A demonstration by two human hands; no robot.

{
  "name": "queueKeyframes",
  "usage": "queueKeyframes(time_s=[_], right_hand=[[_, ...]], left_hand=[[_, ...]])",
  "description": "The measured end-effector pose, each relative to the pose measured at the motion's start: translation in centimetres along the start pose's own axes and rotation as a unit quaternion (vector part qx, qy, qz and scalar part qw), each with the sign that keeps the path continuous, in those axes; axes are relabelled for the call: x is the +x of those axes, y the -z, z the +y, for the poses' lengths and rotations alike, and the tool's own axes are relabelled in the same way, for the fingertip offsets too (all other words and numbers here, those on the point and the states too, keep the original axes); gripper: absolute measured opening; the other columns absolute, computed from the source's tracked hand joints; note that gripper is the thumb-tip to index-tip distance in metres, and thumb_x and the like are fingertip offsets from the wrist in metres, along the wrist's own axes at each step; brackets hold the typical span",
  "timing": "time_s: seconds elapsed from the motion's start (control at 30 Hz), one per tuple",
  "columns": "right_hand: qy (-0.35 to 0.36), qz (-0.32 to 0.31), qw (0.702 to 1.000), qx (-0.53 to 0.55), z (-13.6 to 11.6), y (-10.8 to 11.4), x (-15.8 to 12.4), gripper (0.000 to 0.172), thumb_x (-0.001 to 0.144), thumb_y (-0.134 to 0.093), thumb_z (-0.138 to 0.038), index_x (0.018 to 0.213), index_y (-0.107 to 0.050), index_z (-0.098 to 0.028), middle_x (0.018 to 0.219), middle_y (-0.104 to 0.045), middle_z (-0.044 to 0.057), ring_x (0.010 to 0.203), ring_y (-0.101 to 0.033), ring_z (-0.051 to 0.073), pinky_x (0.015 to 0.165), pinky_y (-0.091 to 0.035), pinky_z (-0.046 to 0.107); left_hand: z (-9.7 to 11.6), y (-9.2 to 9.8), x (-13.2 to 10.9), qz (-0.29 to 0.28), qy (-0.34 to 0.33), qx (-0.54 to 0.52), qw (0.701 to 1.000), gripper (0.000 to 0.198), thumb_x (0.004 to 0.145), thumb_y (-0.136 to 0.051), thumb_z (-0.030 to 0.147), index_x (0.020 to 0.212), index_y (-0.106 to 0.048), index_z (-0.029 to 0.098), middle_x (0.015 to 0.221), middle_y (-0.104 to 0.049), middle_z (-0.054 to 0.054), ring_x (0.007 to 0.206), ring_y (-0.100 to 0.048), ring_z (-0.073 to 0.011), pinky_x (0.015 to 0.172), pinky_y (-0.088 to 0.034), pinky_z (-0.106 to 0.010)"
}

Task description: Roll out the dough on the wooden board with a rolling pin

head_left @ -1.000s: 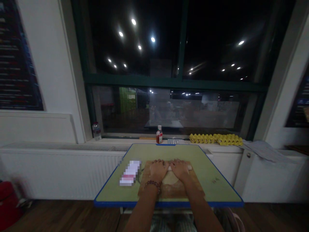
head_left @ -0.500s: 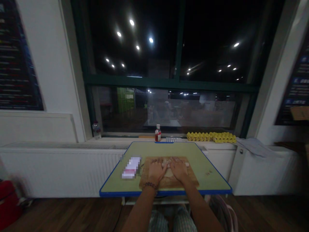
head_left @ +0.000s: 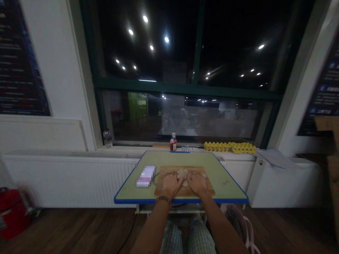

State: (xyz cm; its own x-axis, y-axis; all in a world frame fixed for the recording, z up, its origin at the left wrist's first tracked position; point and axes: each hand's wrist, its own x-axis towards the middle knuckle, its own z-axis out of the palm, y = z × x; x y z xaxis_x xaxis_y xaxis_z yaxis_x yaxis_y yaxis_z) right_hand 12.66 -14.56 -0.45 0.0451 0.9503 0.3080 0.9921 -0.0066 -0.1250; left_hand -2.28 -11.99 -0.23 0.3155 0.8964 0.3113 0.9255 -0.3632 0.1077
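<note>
Head view: both hands flat and open, palms down, nothing gripped. Left hand and right hand sit side by side, fingertips angled in, nearly touching at the middle. Both press on pale dough, which lies on a wooden cutting board directly under the palms. Most of the dough is hidden by the hands; only small pale bits show just beyond the fingertips, so exact shape can't be told.

Change vs the last two frames: the broad pale round showing below the hands is gone from view, and only those bits remain visible. Head has also pitched up and back, so the desk sits lower in frame and more of the floor shows. Hands stay on the dough throughout.

Around the hands: pixelated packet on the desk just left of the board, level with the left hand. Beaded bracelet on the left wrist. Beyond the hands, on the sill behind the desk: bottle with a red label, a small flat grey-white item, yellow egg trays farther right, and a clear plastic bottle well off to the left. Grey cloth or paper lies on the white ledge right of the desk. White radiator runs left of the desk, with a red object on the floor, far left.
</note>
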Motion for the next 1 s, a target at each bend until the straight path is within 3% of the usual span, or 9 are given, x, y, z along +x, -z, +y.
queueKeyframes(time_s=[0.2, 0.4, 1.0], right_hand=[[-0.042, 0.067, 0.997, -0.017, -1.4, -0.5, -0.7, 0.051, 0.100, -0.035, -0.038, 0.130, -0.062, -0.008, 0.119, -0.068, 0.021, 0.119, -0.058, 0.030, 0.103, -0.037, 0.039], [-0.027, 0.047, 0.998, -0.021, -1.4, -0.3, -0.3, 0.049, 0.101, -0.033, -0.032, 0.134, -0.059, -0.007, 0.130, -0.063, 0.021, 0.124, -0.055, 0.029, 0.104, -0.036, 0.039], [-0.012, 0.020, 0.999, -0.049, -0.9, -0.3, 1.5, 0.050, 0.102, -0.024, -0.028, 0.125, -0.063, -0.008, 0.124, -0.066, 0.021, 0.117, -0.059, 0.028, 0.104, -0.033, 0.041]], left_hand=[[-0.1, -0.1, -0.2, 0.009, 0.003, -0.014, 1.000, 0.057, 0.100, -0.029, 0.052, 0.111, -0.067, 0.011, 0.107, -0.072, -0.017, 0.103, -0.067, -0.0270, 0.087, -0.049, -0.036], [-0.1, -0.1, 0.1, 0.014, -0.005, -0.027, 1.000, 0.053, 0.100, -0.032, 0.050, 0.114, -0.066, 0.012, 0.114, -0.071, -0.016, 0.108, -0.065, -0.0251, 0.094, -0.046, -0.034], [-0.3, -0.9, 1.9, 0.026, 0.007, -0.011, 1.000, 0.052, 0.098, -0.035, 0.050, 0.115, -0.067, 0.012, 0.112, -0.072, -0.015, 0.108, -0.065, -0.0265, 0.098, -0.045, -0.036]])
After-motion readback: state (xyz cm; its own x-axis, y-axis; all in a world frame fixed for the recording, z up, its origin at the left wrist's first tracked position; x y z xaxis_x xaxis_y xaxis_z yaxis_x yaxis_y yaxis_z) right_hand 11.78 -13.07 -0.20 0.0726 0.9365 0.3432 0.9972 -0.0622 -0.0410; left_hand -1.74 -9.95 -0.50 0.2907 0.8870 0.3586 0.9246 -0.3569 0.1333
